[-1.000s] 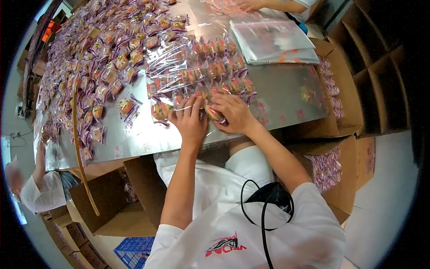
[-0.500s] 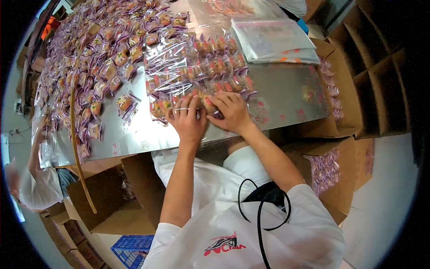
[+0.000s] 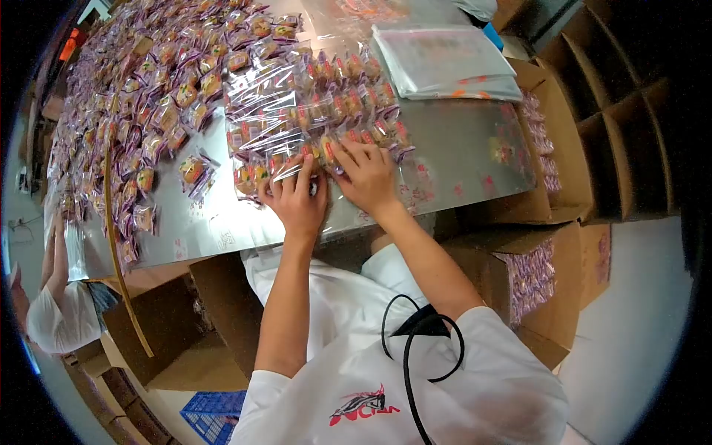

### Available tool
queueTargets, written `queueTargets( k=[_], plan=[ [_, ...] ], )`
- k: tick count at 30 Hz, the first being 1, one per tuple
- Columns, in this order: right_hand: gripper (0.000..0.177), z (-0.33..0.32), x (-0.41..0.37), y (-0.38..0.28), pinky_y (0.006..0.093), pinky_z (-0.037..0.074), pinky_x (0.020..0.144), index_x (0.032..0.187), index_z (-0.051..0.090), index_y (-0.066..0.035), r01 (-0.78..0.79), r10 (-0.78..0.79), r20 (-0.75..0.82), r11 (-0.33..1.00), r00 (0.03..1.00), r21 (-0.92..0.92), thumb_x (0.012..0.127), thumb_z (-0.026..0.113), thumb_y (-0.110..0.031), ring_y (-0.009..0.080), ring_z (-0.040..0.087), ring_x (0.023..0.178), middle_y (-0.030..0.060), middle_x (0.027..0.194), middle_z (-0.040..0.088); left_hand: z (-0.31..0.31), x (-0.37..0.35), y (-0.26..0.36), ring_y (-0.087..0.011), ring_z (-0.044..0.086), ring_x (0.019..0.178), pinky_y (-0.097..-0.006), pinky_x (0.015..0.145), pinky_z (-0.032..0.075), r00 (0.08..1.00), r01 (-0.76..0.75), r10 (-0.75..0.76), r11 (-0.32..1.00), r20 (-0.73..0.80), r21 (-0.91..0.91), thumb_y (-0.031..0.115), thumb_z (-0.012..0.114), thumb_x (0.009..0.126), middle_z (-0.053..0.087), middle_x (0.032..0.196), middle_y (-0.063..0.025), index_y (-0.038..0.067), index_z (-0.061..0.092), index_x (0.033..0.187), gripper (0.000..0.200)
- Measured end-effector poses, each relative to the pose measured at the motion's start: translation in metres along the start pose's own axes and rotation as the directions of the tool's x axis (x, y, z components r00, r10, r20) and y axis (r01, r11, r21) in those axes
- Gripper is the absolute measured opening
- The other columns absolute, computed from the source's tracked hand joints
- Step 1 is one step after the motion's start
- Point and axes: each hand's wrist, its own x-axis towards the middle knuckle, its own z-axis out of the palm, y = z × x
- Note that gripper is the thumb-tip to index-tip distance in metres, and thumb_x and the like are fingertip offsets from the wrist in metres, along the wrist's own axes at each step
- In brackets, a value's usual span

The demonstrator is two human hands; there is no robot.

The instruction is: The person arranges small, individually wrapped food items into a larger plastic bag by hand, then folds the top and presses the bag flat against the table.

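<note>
Rows of small individually wrapped cakes (image 3: 319, 111) lie close together on the metal table, the left part under glossy clear film (image 3: 259, 111). At the near row, my left hand (image 3: 299, 204) has its fingers bent over wrapped cakes at the film's near edge; its fingertips are partly hidden. Just to the right, my right hand (image 3: 367, 178) is closed against a wrapped cake (image 3: 327, 150), fingers on its far right side and thumb nearer me. The two hands are close together but apart.
A large heap of wrapped cakes (image 3: 156, 89) covers the table's left side, with one loose cake (image 3: 194, 170) nearer. A stack of clear bags (image 3: 445, 63) lies at the back right. Cardboard boxes (image 3: 571, 148) flank the table; another person (image 3: 63, 319) is at far left.
The view has shifted slightly, moving the scene left. My right hand has moved a little away from my left and farther forward along the cake. My left hand stays at the near row.
</note>
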Motion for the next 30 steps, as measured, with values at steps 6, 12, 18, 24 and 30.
queueTargets(
  k=[6,12,18,24,30],
  plan=[
    [0.043,0.000,0.013,-0.016,0.0464,0.043,0.093,0.124,0.071,-0.015,-0.122,0.129,0.117,0.990,0.985,-0.071,0.082,0.078,-0.027,0.0282,0.057,0.110,0.0054,0.123,0.067,0.000,0.003,0.005,-0.0237,0.059,0.117,-0.0505,0.108,0.032,1.000,-0.020,0.019,0.997,0.004,0.071,0.029,0.080,0.083,0.072,0.118,-0.0017,0.019,0.076,0.122,0.040],
    [0.056,-0.016,0.024,-0.011,0.0522,0.036,0.114,0.134,0.064,-0.011,-0.032,0.045,0.205,0.997,0.978,-0.067,0.082,0.078,-0.027,0.0363,0.049,0.133,0.0128,0.138,0.060,-0.007,0.015,0.010,-0.0247,0.060,0.121,-0.0574,0.113,0.031,0.994,-0.082,0.070,0.986,0.088,0.143,0.029,0.078,0.083,0.071,0.121,-0.0023,0.015,0.073,0.123,0.042],
    [0.083,-0.030,0.017,0.012,0.0477,0.034,0.119,0.156,0.045,-0.004,-0.060,0.060,0.265,0.998,0.962,-0.009,0.082,0.078,-0.020,0.0362,0.042,0.148,0.0163,0.158,0.048,-0.021,0.025,0.022,-0.0304,0.061,0.120,-0.0635,0.116,0.030,0.972,-0.101,0.076,0.990,0.222,0.102,0.035,0.078,0.088,0.065,0.129,-0.0109,0.017,0.060,0.146,0.064],
    [0.062,-0.015,0.011,0.017,0.0485,0.040,0.111,0.146,0.059,-0.006,-0.047,0.052,0.203,0.998,0.978,-0.032,0.086,0.074,-0.016,0.0335,0.047,0.141,0.0090,0.149,0.057,-0.016,0.031,0.030,-0.0313,0.059,0.118,-0.0635,0.111,0.032,0.966,-0.069,0.026,0.985,0.257,0.157,0.036,0.079,0.088,0.066,0.122,-0.0098,0.025,0.060,0.148,0.064],
    [0.047,-0.017,0.014,0.007,0.0479,0.042,0.103,0.135,0.069,-0.009,0.009,0.018,0.149,0.983,0.989,-0.181,0.088,0.065,-0.012,0.0314,0.053,0.135,0.0025,0.136,0.066,-0.013,0.029,0.030,-0.0337,0.059,0.117,-0.0625,0.110,0.031,0.968,-0.064,0.022,0.985,0.249,0.161,0.038,0.077,0.089,0.066,0.113,-0.0089,0.028,0.064,0.145,0.058]
  ],
)
